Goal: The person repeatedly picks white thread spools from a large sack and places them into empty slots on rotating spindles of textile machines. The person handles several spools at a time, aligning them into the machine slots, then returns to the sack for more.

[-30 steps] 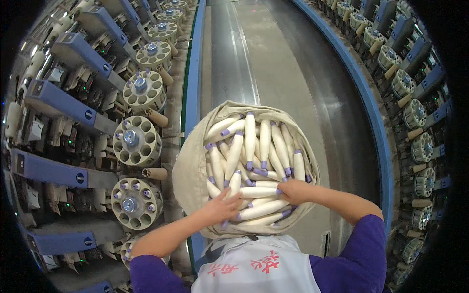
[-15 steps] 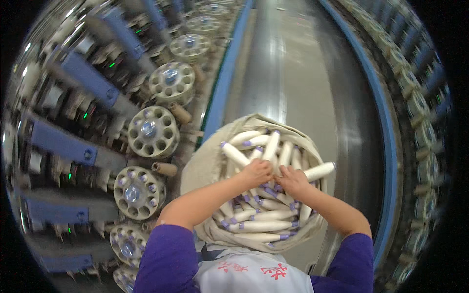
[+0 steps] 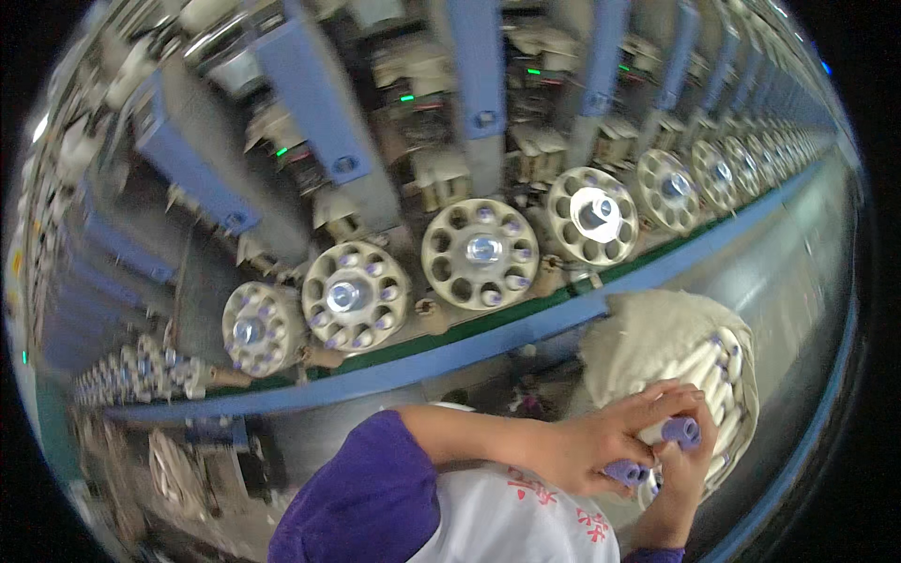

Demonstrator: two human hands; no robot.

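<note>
A cream cloth basket (image 3: 648,342) full of white yarn bobbins (image 3: 718,375) with purple ends stands at the lower right. My left hand (image 3: 601,441) reaches across my body and is closed on bobbins whose purple tips (image 3: 624,472) stick out below the fingers. My right hand (image 3: 680,460) meets it at the basket rim, gripping a bobbin by its purple end (image 3: 680,430). Both hands touch each other over the basket.
A long spinning machine fills the upper view, with blue arms (image 3: 314,103) and a row of round cream magazine discs (image 3: 481,251) holding purple-tipped bobbins. A blue rail (image 3: 469,352) runs beneath them. Grey aisle floor (image 3: 798,272) lies at the right.
The view has swung left toward the machine, so the discs now fill the centre and the basket sits at the right. Both hands have gathered bobbins together and lifted them at the basket's near side.
</note>
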